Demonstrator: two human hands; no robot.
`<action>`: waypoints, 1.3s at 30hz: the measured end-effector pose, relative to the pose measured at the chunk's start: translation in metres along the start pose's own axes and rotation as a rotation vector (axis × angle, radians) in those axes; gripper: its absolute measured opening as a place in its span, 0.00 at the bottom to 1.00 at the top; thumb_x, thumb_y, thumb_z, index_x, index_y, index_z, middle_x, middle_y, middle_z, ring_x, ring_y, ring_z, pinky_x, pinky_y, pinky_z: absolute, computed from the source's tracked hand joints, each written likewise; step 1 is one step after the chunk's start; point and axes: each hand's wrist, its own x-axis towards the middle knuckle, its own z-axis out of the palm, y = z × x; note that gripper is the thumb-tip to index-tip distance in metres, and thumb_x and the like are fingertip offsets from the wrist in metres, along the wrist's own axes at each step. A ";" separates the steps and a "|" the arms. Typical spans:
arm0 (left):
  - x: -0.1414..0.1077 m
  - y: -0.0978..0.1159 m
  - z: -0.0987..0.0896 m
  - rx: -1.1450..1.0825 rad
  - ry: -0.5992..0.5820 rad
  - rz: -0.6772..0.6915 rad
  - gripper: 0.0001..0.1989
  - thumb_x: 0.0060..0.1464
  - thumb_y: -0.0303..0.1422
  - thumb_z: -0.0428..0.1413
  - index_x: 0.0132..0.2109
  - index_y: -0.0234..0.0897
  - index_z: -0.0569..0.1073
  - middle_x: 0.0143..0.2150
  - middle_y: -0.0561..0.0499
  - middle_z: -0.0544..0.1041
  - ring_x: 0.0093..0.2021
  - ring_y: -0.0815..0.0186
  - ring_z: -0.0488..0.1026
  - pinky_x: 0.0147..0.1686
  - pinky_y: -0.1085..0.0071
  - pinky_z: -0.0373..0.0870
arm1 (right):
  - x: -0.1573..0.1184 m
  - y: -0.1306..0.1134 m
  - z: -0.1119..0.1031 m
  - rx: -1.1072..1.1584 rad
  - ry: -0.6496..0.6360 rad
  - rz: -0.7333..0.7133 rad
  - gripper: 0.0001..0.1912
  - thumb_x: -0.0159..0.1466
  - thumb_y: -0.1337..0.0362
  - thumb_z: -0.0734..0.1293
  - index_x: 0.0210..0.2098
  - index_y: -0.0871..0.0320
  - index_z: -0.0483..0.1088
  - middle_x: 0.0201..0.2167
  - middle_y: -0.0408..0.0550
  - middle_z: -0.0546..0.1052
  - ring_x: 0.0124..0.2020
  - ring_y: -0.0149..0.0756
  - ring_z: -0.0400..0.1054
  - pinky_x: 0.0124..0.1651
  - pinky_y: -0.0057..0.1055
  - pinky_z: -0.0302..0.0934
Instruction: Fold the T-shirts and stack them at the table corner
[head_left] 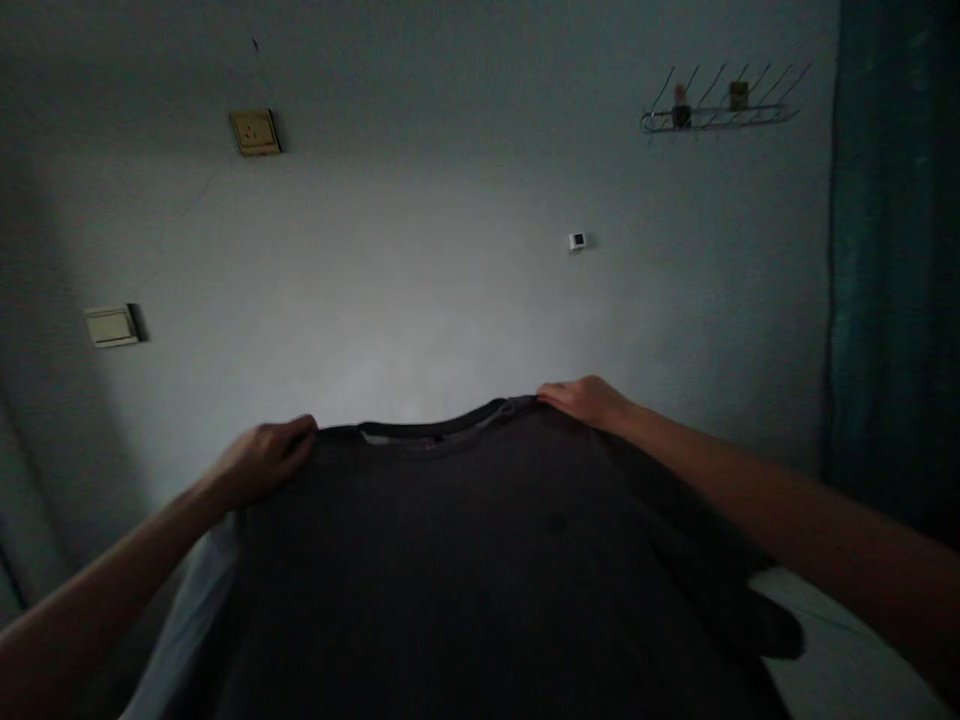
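A dark short-sleeved shirt (450, 560) is spread out in the lower middle, its neckline at the top. My left hand (266, 458) is closed on the shoulder at the left of the collar. On the other side, my right hand (585, 400) pinches the opposite shoulder, a little higher. Between the two hands the collar sags slightly. One sleeve hangs below my right forearm. The lower part of the shirt runs out of view.
Behind the shirt is a pale wall (420, 270) with a socket (255, 132), a switch (112, 326) and a small white device (577, 241). A wire rack (720, 118) hangs at upper right, beside a teal curtain (892, 260). A pale surface (840, 640) shows at lower right.
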 end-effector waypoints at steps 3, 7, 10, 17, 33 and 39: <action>-0.016 0.012 0.119 -0.063 -0.271 -0.017 0.13 0.61 0.34 0.43 0.43 0.39 0.71 0.33 0.53 0.79 0.34 0.67 0.75 0.35 0.74 0.64 | -0.020 -0.033 0.103 0.110 -0.195 0.032 0.15 0.71 0.61 0.56 0.44 0.54 0.73 0.40 0.48 0.81 0.36 0.38 0.76 0.32 0.27 0.60; -0.037 0.022 0.243 -0.101 -0.429 -0.145 0.14 0.63 0.33 0.40 0.46 0.42 0.70 0.43 0.48 0.81 0.43 0.62 0.77 0.41 0.69 0.67 | -0.043 -0.080 0.206 0.158 -0.307 0.060 0.14 0.70 0.62 0.57 0.42 0.55 0.74 0.37 0.50 0.81 0.35 0.40 0.76 0.34 0.28 0.63; -0.052 0.033 0.303 -0.108 -0.483 -0.235 0.14 0.63 0.33 0.40 0.46 0.42 0.70 0.49 0.46 0.79 0.47 0.58 0.77 0.42 0.66 0.69 | -0.052 -0.106 0.260 0.179 -0.373 0.070 0.14 0.69 0.63 0.57 0.42 0.54 0.74 0.37 0.50 0.82 0.35 0.43 0.77 0.34 0.31 0.65; -0.057 0.044 0.374 -0.135 -0.489 -0.325 0.15 0.64 0.32 0.39 0.47 0.42 0.69 0.52 0.47 0.77 0.46 0.59 0.78 0.38 0.66 0.70 | -0.047 -0.121 0.333 0.168 -0.446 0.064 0.18 0.64 0.72 0.57 0.46 0.56 0.75 0.35 0.53 0.82 0.35 0.46 0.77 0.36 0.36 0.66; -0.017 0.019 0.418 -0.028 -0.464 -0.282 0.15 0.65 0.31 0.38 0.48 0.43 0.68 0.52 0.47 0.74 0.44 0.60 0.78 0.36 0.67 0.67 | 0.011 -0.106 0.395 0.152 -0.443 -0.011 0.19 0.65 0.74 0.55 0.48 0.59 0.72 0.42 0.57 0.80 0.41 0.45 0.76 0.44 0.37 0.66; -0.016 0.013 0.423 0.022 -0.451 -0.310 0.13 0.65 0.36 0.41 0.47 0.42 0.69 0.49 0.47 0.75 0.47 0.59 0.75 0.36 0.68 0.67 | 0.015 -0.111 0.402 0.145 -0.473 0.021 0.18 0.66 0.74 0.56 0.49 0.59 0.72 0.43 0.59 0.79 0.42 0.47 0.76 0.44 0.38 0.66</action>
